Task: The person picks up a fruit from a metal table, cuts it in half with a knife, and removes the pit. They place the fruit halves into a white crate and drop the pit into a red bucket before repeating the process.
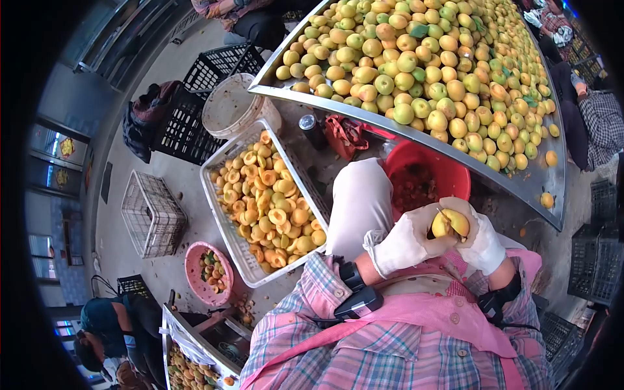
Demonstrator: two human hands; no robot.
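In front of my lap, both hands wear white gloves and grip one yellow apricot (450, 223) that looks partly split. The fingers of my left hand (409, 237) curl around its left side. My right hand (480, 237) closes on it from the right. Just beyond the hands stands a red bucket (458, 172) with dark reddish-brown bits in its bottom. Left of my knee, a white crate (286, 268) holds many halved apricots (263, 201) with their pits out.
A metal-edged table (390, 123) heaped with whole apricots (448, 78) spans the top. Left are a pink basket (192, 273), a wire-like crate (153, 221), a white tub (224, 107) and a black crate (185, 127). A dark flask (313, 132) stands near the table. Other people sit around.
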